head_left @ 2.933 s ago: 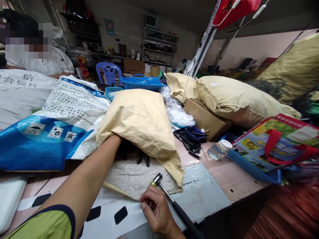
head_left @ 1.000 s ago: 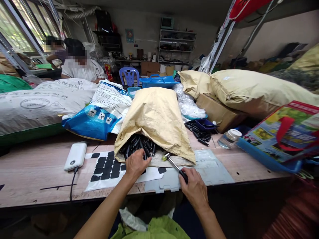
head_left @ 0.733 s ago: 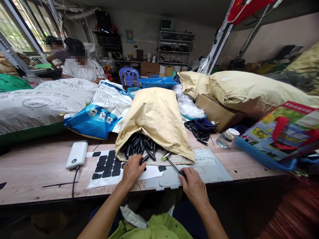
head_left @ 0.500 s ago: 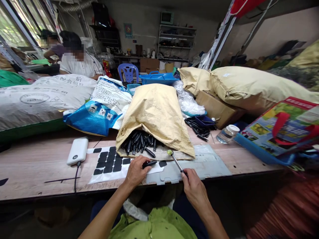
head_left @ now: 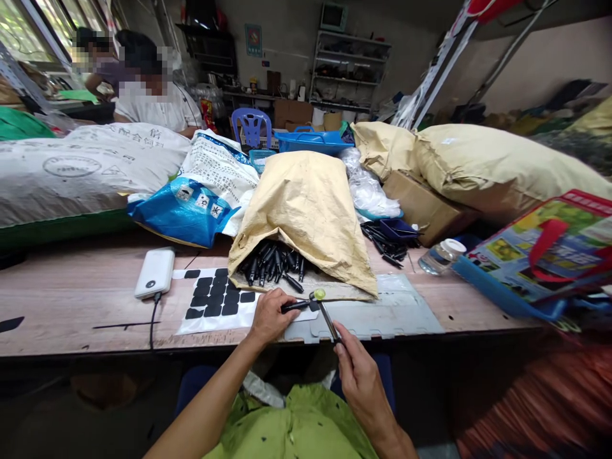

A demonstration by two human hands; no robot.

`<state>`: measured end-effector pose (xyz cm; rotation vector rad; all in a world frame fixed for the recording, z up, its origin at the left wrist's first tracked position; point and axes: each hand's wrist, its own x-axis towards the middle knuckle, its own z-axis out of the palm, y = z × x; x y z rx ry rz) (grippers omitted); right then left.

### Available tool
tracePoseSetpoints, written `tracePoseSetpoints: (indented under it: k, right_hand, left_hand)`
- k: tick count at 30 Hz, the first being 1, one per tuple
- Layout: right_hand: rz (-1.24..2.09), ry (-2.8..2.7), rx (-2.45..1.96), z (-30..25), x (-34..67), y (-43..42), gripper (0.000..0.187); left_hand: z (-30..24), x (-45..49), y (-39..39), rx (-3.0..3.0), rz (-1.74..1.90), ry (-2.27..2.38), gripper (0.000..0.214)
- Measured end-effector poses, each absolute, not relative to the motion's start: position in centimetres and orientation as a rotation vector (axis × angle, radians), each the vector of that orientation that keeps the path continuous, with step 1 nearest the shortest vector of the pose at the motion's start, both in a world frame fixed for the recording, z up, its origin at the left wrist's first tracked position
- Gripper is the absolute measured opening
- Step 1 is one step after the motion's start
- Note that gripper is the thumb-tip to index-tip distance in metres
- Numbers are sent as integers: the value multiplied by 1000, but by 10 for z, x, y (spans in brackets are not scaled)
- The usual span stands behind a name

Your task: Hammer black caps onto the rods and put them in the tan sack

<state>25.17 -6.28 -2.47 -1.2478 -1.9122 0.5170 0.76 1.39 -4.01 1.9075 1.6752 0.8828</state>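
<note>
My left hand (head_left: 268, 315) is closed on a black plastic handle part (head_left: 295, 306), held flat at the near edge of the wooden bench (head_left: 71, 299). My right hand (head_left: 359, 377) grips a small hammer (head_left: 324, 313) by its black handle, and the hammer's metal head sits at the tip of that part. Just behind lies a tan sack (head_left: 306, 217) with its mouth open, and several more black parts (head_left: 273, 264) spill from it.
A white sheet with black adhesive pads (head_left: 215, 305) and a white power bank (head_left: 155, 273) with a cable lie to the left. A grey sheet (head_left: 382, 312), clear bottle (head_left: 440, 255), blue tray with black parts (head_left: 393, 231) and more sacks crowd the bench. Two people sit at the back left.
My left hand came out of the sack with one black part and drew it back to the bench's near edge. My right hand swung the hammer's head over to it.
</note>
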Motion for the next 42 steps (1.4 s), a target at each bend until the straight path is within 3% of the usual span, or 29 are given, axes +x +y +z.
tracePoseSetpoints:
  k: [19, 26, 30, 33, 36, 42]
  right_hand:
    - [564, -1988, -1222, -19, 228, -64, 42]
    - [200, -1965, -1552, -21, 253, -49, 36]
    - [-125, -2019, -1750, -27, 261, -41, 35]
    - [-190, -1977, -1734, -21, 254, -37, 33]
    - [-8, -1939, -1581, -7, 239, -30, 34]
    - [801, -1823, -1262, 0, 204, -4, 40]
  left_hand:
    - [-38, 9, 13, 1951, 862, 1711, 14]
    - [-43, 2, 14, 1991, 877, 1596, 21]
    - [-44, 0, 13, 2032, 830, 1588, 34]
    - [-44, 0, 13, 2084, 773, 1600, 44]
    - [-43, 0, 13, 2120, 741, 1600, 45]
    - [-37, -1, 11, 2138, 712, 1533, 42]
